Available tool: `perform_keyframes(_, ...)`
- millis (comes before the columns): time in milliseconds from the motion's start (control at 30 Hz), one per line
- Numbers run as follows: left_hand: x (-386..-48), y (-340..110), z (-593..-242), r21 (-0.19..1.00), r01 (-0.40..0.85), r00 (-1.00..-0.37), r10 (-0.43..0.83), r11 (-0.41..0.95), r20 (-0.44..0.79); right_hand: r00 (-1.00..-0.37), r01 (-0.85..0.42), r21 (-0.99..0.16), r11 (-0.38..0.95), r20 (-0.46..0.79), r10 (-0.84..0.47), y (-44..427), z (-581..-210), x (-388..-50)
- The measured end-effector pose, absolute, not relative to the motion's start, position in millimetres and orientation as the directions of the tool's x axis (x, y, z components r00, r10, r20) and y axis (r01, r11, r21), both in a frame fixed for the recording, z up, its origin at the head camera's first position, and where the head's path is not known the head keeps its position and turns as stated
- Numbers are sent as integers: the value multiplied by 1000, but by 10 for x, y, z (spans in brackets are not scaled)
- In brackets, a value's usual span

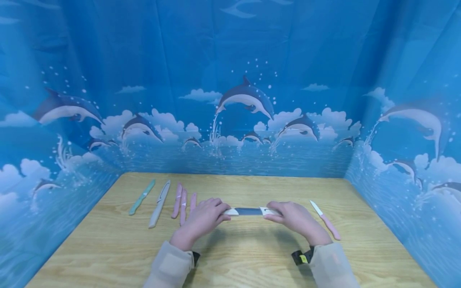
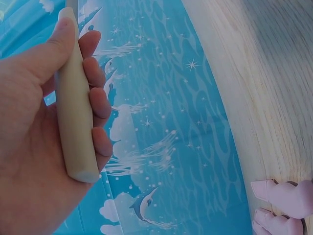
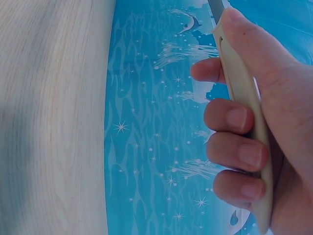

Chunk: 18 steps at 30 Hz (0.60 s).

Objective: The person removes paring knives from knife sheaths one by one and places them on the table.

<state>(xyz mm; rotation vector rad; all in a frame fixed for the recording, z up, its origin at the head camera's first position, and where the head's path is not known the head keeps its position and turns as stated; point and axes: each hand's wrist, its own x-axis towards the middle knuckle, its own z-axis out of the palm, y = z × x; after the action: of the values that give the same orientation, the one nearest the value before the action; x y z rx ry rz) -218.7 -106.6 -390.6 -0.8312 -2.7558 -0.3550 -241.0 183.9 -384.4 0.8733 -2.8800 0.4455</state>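
Over the middle of the table a cream-handled knife is held level between both hands, its bare dark blade point(image 1: 248, 211) showing. The left hand point(image 1: 206, 216) grips the knife's handle point(image 2: 76, 112), fingers curled round it and thumb along its top near the blade. In the right hand point(image 1: 293, 216) is a cream sheath point(image 3: 239, 78) with a narrow slot; the fingers wrap it and the thumb presses near its mouth. The blade runs into the sheath's mouth, so its tip is hidden.
Left on the wooden table point(image 1: 234, 260) lie a green knife point(image 1: 142, 197), a long pale knife point(image 1: 159, 205) and several pink knives point(image 1: 177, 201), one partly behind the left hand. A pink-handled knife point(image 1: 329, 226) with a bare blade lies right. Dolphin-printed curtains point(image 1: 234, 160) surround the table.
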Motion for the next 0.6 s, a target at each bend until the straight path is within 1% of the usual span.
perform_keyframes(300, -2182, -1070, -3901, 140, 567, -806, 511, 812, 299, -833, -553, -243, 797, 178, -524, 1838, -3838, -2406)
perform_keyframes(600, -2181, -1081, -3907, 153, 576, -799, 513, 803, 314, -831, -557, -247, 793, 173, -529, 1850, -3832, -2411)
